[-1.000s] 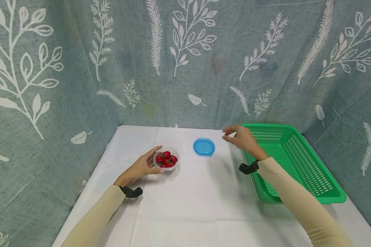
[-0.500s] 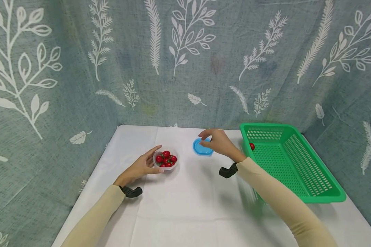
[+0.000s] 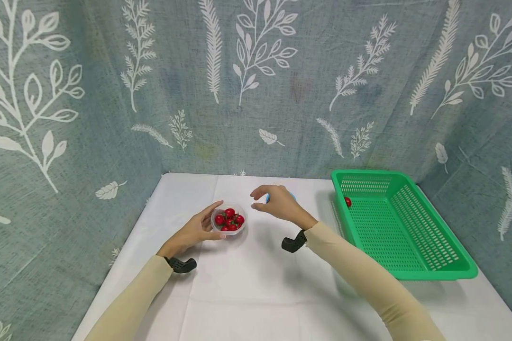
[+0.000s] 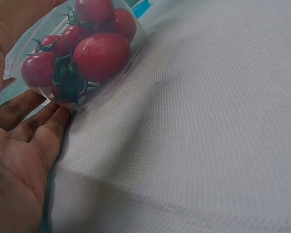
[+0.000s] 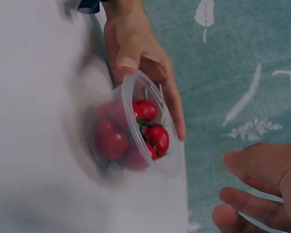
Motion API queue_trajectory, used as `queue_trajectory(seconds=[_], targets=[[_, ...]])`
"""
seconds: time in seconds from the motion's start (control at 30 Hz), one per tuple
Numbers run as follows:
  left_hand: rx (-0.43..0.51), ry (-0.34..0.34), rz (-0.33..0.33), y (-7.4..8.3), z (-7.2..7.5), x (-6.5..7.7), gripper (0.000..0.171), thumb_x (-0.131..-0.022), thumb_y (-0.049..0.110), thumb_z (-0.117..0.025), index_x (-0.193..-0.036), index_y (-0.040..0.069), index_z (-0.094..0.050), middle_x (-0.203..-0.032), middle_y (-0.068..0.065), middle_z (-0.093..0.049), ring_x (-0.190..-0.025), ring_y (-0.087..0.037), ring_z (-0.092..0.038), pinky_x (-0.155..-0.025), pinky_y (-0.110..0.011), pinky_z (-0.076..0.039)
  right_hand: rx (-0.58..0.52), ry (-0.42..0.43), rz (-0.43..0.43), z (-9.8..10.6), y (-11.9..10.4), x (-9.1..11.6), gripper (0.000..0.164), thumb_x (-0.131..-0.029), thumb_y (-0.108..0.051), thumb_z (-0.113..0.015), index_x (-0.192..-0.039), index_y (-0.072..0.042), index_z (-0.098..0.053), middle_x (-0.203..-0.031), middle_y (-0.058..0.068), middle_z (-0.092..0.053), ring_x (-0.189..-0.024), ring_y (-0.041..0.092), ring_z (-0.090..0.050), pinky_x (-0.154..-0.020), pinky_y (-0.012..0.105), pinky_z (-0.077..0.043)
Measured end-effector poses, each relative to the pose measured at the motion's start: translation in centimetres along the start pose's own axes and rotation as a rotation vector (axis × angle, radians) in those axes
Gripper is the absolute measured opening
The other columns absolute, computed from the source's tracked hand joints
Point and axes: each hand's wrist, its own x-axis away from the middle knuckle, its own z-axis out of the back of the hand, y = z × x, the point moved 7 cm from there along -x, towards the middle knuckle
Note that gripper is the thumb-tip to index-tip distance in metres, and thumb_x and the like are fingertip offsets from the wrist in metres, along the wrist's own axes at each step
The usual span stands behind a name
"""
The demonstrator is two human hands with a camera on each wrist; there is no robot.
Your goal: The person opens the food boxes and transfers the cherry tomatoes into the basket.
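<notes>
My left hand holds a clear round plastic tub at its left side, thumb on the near side and fingers around the far side. Several cherry tomatoes with green stems fill the tub, which has no lid on it. Just to the right, my right hand hovers over the table with thumb and fingers apart and nothing between them. Beneath it lies a blue lid, mostly hidden by that hand in the head view.
A green slotted basket stands at the right of the white-covered table, with one red tomato against its left wall. A patterned grey-green curtain encloses the table at the back and sides.
My right hand has moved left from the basket's edge, across the blue lid, toward the tub. The tomato in the basket has come into view. My left hand and the tub stay put.
</notes>
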Motion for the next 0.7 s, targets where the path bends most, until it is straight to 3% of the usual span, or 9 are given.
queue_trajectory(seconds=[0.43,0.7], targets=[[0.015,-0.008,0.002,0.1,-0.1,0.2,0.109,-0.08,0.03,-0.091,-0.165,0.032,-0.023,-0.168,-0.004,-0.024,-0.156,-0.027,-0.019,-0.123,-0.051,-0.024,-0.036,-0.056,0.053,-4.2,-1.6,-1.4,0.032,-0.096,-0.024,-0.076,-0.124,-0.009,-0.073,-0.121,0.01,-0.073,-0.074,0.01,-0.065,-0.067,0.024,-0.056],[0.035,-0.019,-0.012,0.2,-0.2,0.4,0.108,-0.082,0.027,-0.09,-0.165,0.031,-0.022,-0.168,-0.004,-0.025,-0.155,-0.025,-0.022,-0.123,-0.048,-0.025,-0.072,-0.082,0.057,-6.3,-2.1,-2.1,0.03,-0.096,-0.022,-0.076,-0.123,-0.009,-0.074,-0.12,0.007,-0.073,-0.062,0.006,-0.062,-0.06,0.021,-0.052]])
